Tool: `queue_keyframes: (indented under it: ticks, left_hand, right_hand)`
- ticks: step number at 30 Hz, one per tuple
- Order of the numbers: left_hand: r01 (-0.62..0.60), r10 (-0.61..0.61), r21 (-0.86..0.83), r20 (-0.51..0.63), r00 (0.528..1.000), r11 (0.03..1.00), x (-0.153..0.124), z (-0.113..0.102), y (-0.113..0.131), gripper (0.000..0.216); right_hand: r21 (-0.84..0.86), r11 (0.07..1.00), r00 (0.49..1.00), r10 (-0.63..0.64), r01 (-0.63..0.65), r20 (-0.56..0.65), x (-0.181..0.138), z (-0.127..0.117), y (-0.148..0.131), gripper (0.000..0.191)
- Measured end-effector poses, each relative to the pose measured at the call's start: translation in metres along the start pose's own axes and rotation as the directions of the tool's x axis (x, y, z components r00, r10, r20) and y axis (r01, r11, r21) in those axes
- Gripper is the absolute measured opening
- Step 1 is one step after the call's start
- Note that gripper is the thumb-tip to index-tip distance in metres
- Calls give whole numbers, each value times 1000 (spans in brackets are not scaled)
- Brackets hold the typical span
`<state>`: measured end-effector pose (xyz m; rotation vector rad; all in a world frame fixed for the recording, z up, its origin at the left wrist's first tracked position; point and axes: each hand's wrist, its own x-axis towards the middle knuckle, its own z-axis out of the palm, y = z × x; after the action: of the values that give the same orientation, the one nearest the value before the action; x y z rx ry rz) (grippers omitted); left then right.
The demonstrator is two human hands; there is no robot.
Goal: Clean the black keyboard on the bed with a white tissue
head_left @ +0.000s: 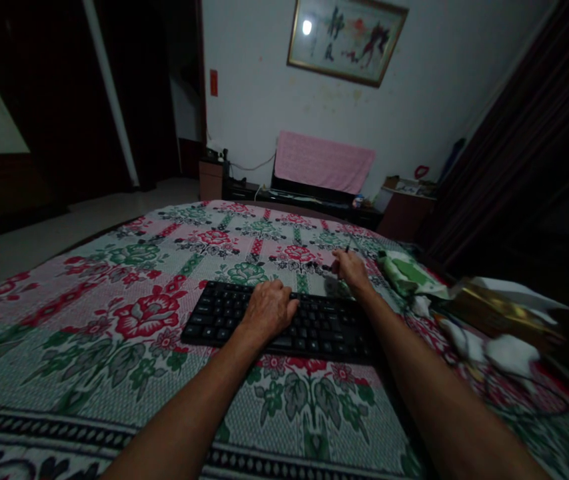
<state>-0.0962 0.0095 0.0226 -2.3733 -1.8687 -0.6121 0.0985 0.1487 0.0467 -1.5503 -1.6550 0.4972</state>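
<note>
A black keyboard [314,328] lies flat on a flowered bedspread [144,313]. My left hand [268,305] rests over the left half of its keys, fingers bent forward and the thumb apart. Beyond the keyboard's far edge, toward its right end, my right hand [350,270] is held with the fingers drawn together. A small dark tip [347,249] shows just above those fingers; what it belongs to is too small and dim to make out. My right forearm covers the keyboard's right end.
To the right lie a green packet [404,270], a gold and white box [504,307], a white crumpled item [512,353] and a thin dark cable [554,400]. Past the bed, a pink cloth [322,160] hangs over something on a low dark stand.
</note>
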Motion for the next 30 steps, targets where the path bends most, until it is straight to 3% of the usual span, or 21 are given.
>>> queue_keyframes:
  ticks: [2, 4, 8, 16, 21, 30]
  left_hand:
    - [3, -3, -3, -3, 1000, 1000, 0, -1, 0, 32]
    - [4, -4, -4, -5, 1000, 1000, 0, -2, 0, 31]
    - [-3, 2, 4, 11, 1000, 1000, 1, -3, 1, 29]
    - [-19, 19, 34, 1, 1000, 999, 1, -3, 1, 31]
    - [-15, 15, 40, 7, 1000, 999, 1, -3, 1, 31]
    - [-8, 7, 23, 14, 1000, 1000, 1, -4, 2, 29]
  right_hand:
    - [240, 969, 998, 48, -57, 41, -10, -12, 6, 42]
    - [349, 936, 999, 31, -44, 43, -20, -23, 13, 43]
    - [300, 954, 1000, 26, -27, 6, -39, -33, 19, 50]
    - [482, 876, 956, -136, -6, 260, -67, -9, -2, 44]
    - [404, 908, 901, -265, 113, 344, -75, -3, -8, 38]
    - [187, 918, 855, -395, 350, 337, -76, -3, -7, 31]
